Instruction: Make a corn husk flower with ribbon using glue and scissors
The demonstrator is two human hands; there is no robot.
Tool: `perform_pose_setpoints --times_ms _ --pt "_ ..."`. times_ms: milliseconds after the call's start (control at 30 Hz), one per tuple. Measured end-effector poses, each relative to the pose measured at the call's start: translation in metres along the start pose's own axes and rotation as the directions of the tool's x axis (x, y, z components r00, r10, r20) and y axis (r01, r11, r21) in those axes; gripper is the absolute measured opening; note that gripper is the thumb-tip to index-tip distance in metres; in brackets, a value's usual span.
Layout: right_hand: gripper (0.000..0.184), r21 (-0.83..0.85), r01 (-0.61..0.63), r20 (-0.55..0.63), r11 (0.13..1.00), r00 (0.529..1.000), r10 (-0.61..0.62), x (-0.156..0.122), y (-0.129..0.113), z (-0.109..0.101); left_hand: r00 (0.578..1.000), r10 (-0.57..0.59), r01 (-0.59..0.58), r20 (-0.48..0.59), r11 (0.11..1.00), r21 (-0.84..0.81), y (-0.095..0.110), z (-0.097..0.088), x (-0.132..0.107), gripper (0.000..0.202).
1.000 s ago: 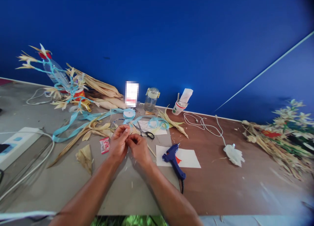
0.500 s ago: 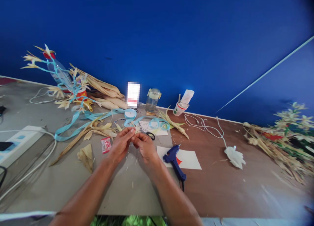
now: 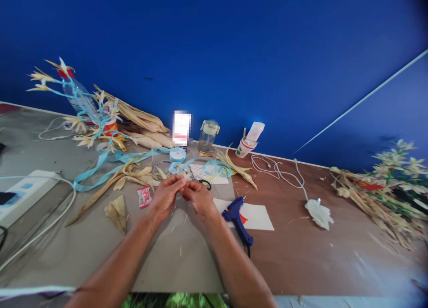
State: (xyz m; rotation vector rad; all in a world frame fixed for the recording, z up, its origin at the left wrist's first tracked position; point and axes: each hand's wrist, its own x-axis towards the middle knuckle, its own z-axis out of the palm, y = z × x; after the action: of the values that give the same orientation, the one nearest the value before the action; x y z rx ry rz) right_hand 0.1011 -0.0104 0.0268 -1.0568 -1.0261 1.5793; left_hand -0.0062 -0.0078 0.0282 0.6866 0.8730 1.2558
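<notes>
My left hand (image 3: pixel 163 197) and my right hand (image 3: pixel 199 198) meet over the grey table (image 3: pixel 83 250), fingers pinched together on a small pale piece of corn husk (image 3: pixel 184 175). Most of that piece is hidden by the fingertips. Black-handled scissors (image 3: pixel 203 183) lie just beyond my right hand. A blue glue gun (image 3: pixel 238 218) rests on white paper (image 3: pixel 259 217) to the right of my right wrist. A red sweet wrapper (image 3: pixel 144 197) lies left of my left hand.
Blue ribbon (image 3: pixel 100 167) and dried husks (image 3: pixel 133 176) trail at the left. A power strip (image 3: pixel 23 194) sits at the far left edge. A glass jar (image 3: pixel 207 135), a paper cup (image 3: pixel 245 146), a white cable (image 3: pixel 277 167) and husk flowers (image 3: pixel 384 187) line the back and right.
Both hands have shifted slightly away from me and to the right, still pinched together on the husk piece. The view has shifted a little.
</notes>
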Motion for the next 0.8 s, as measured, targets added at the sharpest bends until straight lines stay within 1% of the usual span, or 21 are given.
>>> perform_pose_setpoints --times_ms 133,300,433,533,700,800 --pt "0.025 0.009 -0.003 -0.034 1.000 0.999 0.004 0.0002 0.0004 0.0010 1.000 0.003 -0.003 -0.009 1.000 -0.007 -0.0017 0.0010 0.0002 0.022" --pt "0.025 -0.023 -0.010 -0.059 1.000 0.998 0.008 -0.0002 -0.0016 0.0010 1.000 0.007 -0.007 -0.004 0.999 -0.033 -0.0038 -0.0001 0.0014 0.019" --pt "0.024 -0.039 0.027 -0.058 0.999 0.998 -0.029 0.0004 -0.0029 -0.0010 0.999 -0.012 0.014 0.030 0.997 -0.077 -0.0035 -0.0011 0.0020 0.017" --pt "0.023 -0.089 0.052 -0.065 0.995 0.996 -0.057 0.0011 -0.0026 -0.0038 0.997 -0.018 0.024 0.071 0.995 -0.093 -0.0034 -0.0009 0.0021 0.017" --pt "0.027 -0.177 0.069 -0.061 0.982 0.995 -0.081 0.0020 0.0003 -0.0075 0.998 -0.053 0.056 0.033 0.993 -0.108 -0.0043 -0.0009 0.0025 0.016" --pt "0.029 -0.231 0.074 -0.060 0.970 0.994 -0.090 0.0022 0.0014 -0.0086 0.997 -0.060 0.066 0.049 0.989 -0.133 -0.0042 -0.0014 0.0026 0.014"
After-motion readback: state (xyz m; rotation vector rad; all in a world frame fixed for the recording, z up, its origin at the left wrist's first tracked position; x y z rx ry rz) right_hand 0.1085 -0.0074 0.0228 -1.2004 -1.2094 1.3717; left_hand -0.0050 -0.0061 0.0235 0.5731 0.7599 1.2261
